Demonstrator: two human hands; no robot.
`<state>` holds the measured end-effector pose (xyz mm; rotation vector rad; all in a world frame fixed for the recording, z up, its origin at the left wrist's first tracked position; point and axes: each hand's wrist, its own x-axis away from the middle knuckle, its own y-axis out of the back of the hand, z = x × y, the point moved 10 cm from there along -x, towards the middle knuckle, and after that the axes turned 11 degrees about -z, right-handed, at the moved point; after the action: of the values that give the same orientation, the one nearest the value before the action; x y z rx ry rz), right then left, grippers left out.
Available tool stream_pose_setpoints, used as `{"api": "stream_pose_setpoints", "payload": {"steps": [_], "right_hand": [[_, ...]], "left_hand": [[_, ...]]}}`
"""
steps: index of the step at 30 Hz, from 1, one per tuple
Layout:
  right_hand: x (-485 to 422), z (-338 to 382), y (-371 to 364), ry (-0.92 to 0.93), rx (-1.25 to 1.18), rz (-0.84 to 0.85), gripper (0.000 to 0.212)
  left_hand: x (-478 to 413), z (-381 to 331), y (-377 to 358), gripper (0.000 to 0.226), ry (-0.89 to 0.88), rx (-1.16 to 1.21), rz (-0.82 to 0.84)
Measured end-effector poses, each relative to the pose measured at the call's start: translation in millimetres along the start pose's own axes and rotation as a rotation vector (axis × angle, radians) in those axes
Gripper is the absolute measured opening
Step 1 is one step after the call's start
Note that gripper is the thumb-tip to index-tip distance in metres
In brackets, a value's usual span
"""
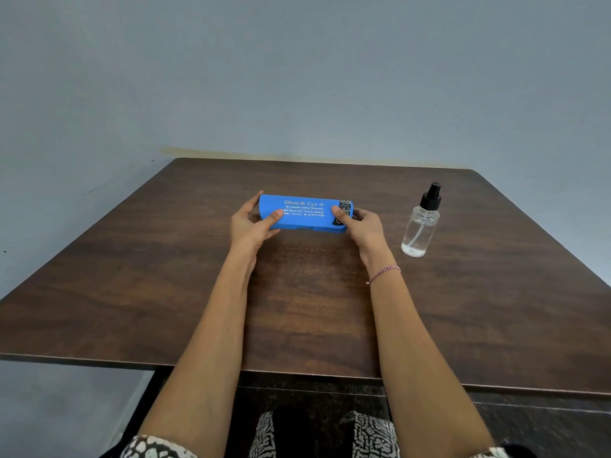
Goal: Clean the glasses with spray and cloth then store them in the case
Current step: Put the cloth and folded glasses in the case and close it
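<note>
A blue glasses case (305, 211) with gold and white lettering lies shut in the middle of the brown wooden table (165, 292). My left hand (251, 224) grips its left end, thumb on the lid and fingers behind. At its right end my right hand (362, 226) holds it, the thumb on a black patterned patch. A clear spray bottle (420, 226) with a black pump top stands upright to the right of the case, apart from my right hand. Neither glasses nor cloth can be seen.
A pale blue wall (297, 77) rises directly behind the table's far edge. The table's near edge runs just in front of my lap. A red and white thread bracelet (383, 272) circles my right wrist.
</note>
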<state>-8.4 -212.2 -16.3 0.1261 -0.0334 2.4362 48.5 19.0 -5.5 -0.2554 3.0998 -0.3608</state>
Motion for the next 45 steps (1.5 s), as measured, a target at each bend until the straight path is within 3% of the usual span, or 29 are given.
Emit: {"api": "stream_pose_setpoints", "payload": {"steps": [10,18,28,45], "right_hand": [[0,13,16,0.18,0.253,-0.123,0.06],[3,19,20,0.256,0.395,-0.168,0.059],[0,18,16,0.271,0.442,-0.157,0.051],[-1,12,11,0.256,0.466,-0.153,0.046]], "left_hand": [[-15,1,13,0.069,-0.161,-0.37,-0.095],[-13,-7,16,0.041,-0.28,-0.612,-0.159],[-10,-5,16,0.033,-0.278,-0.71,-0.146],[-4,-9,17,0.037,-0.267,-0.676,-0.166]]}}
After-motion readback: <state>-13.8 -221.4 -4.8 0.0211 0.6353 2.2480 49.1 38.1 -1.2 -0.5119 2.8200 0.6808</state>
